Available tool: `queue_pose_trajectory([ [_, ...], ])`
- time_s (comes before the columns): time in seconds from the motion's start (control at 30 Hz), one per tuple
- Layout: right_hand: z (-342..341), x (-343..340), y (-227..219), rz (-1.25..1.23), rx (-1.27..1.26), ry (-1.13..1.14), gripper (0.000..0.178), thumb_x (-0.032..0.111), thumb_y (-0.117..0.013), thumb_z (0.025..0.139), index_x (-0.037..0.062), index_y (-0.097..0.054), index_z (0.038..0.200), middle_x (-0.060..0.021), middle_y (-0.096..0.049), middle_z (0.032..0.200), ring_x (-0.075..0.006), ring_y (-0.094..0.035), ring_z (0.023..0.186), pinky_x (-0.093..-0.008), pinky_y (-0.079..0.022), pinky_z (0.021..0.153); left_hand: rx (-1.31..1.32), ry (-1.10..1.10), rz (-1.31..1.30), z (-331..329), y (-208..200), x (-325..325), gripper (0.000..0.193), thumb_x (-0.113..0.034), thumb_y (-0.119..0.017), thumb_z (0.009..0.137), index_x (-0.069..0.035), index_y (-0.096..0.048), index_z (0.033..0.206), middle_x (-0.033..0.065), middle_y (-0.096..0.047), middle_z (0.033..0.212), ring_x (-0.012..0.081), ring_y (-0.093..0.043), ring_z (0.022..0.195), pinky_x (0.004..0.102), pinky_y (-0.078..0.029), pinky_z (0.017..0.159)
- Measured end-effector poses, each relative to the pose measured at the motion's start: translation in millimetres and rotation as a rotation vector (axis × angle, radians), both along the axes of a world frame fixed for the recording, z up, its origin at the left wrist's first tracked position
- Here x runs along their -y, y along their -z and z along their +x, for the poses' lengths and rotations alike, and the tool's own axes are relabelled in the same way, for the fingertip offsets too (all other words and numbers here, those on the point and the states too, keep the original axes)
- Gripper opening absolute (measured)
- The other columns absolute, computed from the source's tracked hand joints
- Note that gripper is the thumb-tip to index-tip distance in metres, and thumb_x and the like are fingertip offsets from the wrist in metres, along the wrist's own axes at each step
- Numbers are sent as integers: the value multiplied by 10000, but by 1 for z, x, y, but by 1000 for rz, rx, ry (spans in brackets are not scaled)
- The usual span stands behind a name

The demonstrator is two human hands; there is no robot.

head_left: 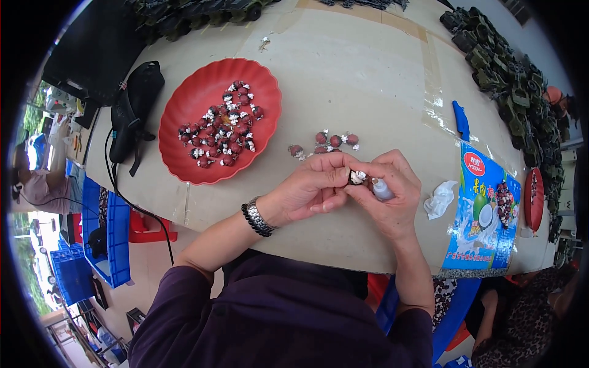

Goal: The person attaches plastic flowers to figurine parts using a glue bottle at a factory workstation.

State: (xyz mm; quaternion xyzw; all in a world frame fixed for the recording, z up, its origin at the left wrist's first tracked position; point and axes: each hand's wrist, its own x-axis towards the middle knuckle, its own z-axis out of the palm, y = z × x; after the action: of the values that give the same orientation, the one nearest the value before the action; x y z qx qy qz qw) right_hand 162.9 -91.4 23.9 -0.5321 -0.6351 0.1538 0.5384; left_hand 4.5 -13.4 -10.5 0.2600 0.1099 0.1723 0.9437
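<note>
Close to the table's near edge, my left hand pinches a small dark-and-white figurine between thumb and fingers. My right hand is closed round a small whitish bottle, its fingertips meeting the figurine too. Just beyond my hands lie several similar figurines, round and dark red with white parts. On the left stands a red scalloped dish with many more dark red and white figurines heaped in it.
A crumpled white tissue, a blue-handled tool and a blue printed sheet lie to the right. Dark green parts line the right edge. At left are a black object with a cable and blue crates. Another person sits lower right.
</note>
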Motion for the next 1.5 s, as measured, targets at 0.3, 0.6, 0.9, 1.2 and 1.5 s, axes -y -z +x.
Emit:
queue_pose_trajectory([
  [0.3,-1,1,1,-6,3,0,353,-38,-788,612,57,-711,944,-45,-562,778,-138,-582,675,-255,-465,566,15,6,14,0,1,0,266,-233,-582,946,-11,-546,1087,44,-588,798,65,-500,489,175,-299,347],
  [0.6,-2,0,3,-11,-5,5,358,-35,-786,613,56,-712,951,-46,-565,777,-136,-587,679,-255,-467,567,1,-17,45,0,0,1,277,-241,-585,945,-6,-553,1088,43,-592,803,58,-500,500,171,-304,365],
  [0.9,4,-2,-1,-93,-134,-8,403,-17,-792,628,45,-698,1015,-41,-581,822,-132,-583,721,-258,-474,619,85,-112,56,-8,-11,-7,318,-288,-560,956,-22,-544,1130,64,-644,888,69,-481,507,181,-314,377],
  [1.2,3,-16,26,-255,38,137,283,14,-783,648,16,-678,911,-58,-597,884,-180,-599,728,-286,-475,624,594,-433,-164,-35,-24,-44,432,-429,-321,1017,-106,-518,1227,13,-676,980,103,-404,539,213,-322,395],
  [1.5,-12,-16,22,-379,329,167,258,66,-786,654,38,-684,889,-57,-593,889,-211,-612,720,-322,-482,617,599,-564,-175,-45,-29,-52,517,-481,-401,979,-53,-514,1246,-10,-615,878,90,-367,554,203,-291,372],
])
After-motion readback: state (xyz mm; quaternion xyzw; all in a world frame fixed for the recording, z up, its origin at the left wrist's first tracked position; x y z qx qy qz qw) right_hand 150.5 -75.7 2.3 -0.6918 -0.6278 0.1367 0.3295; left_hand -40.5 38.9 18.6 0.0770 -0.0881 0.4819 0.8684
